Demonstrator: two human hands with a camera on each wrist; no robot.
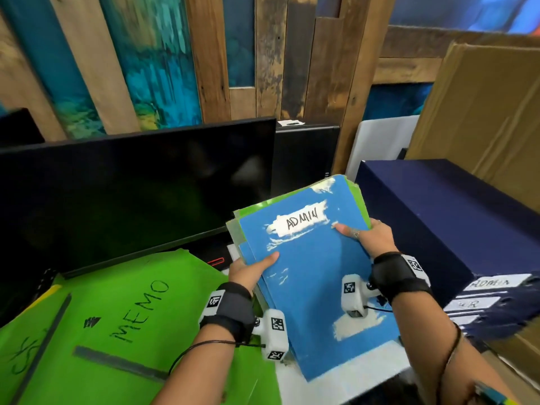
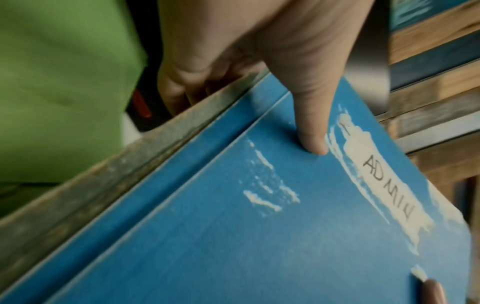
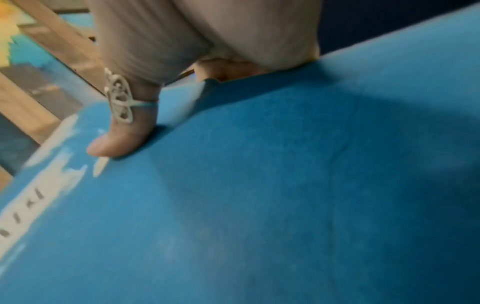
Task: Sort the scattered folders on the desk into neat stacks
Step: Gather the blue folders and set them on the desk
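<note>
I hold a tilted stack of folders [image 1: 309,267] above the desk, a blue one labelled ADMIN [image 2: 285,226] on top, with blue and green folders beneath. My left hand [image 1: 251,268] grips the stack's left edge, thumb [image 2: 313,142] on the cover and fingers under it. My right hand [image 1: 365,235] grips the right edge, ringed thumb [image 3: 122,142] pressed on the blue cover [image 3: 259,205]. A green folder marked MEMO [image 1: 117,311] lies flat on the desk at the left.
Dark monitors [image 1: 131,194] stand behind the folders. A navy box [image 1: 438,223] sits at the right, with labelled navy binders [image 1: 485,299] stacked in front of it. Brown cardboard [image 1: 482,112] leans at the far right. A wooden plank wall [image 1: 204,54] closes the back.
</note>
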